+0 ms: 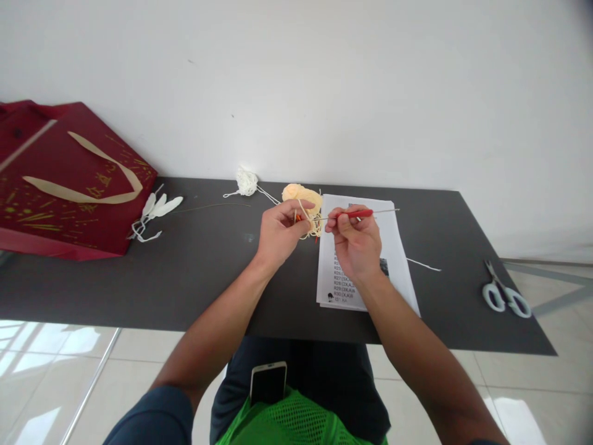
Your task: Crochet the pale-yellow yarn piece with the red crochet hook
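Observation:
My right hand (356, 244) grips a crochet hook (360, 214) by its red handle, with the thin metal end pointing left toward the other hand. My left hand (280, 232) is closed in a pinch on cream yarn (300, 205), a strand of which runs over the forefinger. A bit of orange shows at its fingertips, too small to make out. Just behind the fingers lies a ball of cream yarn (317, 199), partly covered by the hand. Printed sheets (401, 278) with rows of text lie under my right hand.
A small white yarn ball (246, 182) sits by the wall. White crocheted leaf-shaped pieces (160, 207) lie beside a red gift bag (69, 216) at left. Scissors (503, 293) rest at the table's right end. A phone (269, 383) lies on my lap.

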Motion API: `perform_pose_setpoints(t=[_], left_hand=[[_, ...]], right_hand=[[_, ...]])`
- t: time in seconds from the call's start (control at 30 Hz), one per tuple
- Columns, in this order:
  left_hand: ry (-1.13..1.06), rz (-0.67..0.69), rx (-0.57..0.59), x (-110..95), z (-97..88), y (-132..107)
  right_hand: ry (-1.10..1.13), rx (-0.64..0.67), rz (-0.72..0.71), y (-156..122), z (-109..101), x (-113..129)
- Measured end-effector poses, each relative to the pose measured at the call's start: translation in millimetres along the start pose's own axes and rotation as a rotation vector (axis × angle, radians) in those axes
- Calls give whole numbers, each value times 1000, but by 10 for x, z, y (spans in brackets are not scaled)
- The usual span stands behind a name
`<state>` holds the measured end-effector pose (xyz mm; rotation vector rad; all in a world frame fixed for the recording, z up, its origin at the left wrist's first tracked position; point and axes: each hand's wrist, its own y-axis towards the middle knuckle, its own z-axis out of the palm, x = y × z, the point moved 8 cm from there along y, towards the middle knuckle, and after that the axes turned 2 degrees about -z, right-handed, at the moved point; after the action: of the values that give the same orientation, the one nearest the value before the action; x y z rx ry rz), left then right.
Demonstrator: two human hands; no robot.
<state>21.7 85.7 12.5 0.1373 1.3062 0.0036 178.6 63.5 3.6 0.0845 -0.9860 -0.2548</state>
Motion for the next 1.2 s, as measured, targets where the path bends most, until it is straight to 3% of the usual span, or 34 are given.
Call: perform_pose_setpoints(t=[0.27,0.63,0.93,1.2], left_hand=[[-72,-31,-65,64,-23,-6],[16,99,-63,-65,-4,-25],[154,69,-47,-99,-45,-10],[-12,21,-18,-42,-82,42]], right_hand=[[71,-74,84,-82,34,-127],[130,-127,110,-133,93,-144],[-15,-78,-42,-122,105,-48],[-154,-82,-154,-153,54,7]])
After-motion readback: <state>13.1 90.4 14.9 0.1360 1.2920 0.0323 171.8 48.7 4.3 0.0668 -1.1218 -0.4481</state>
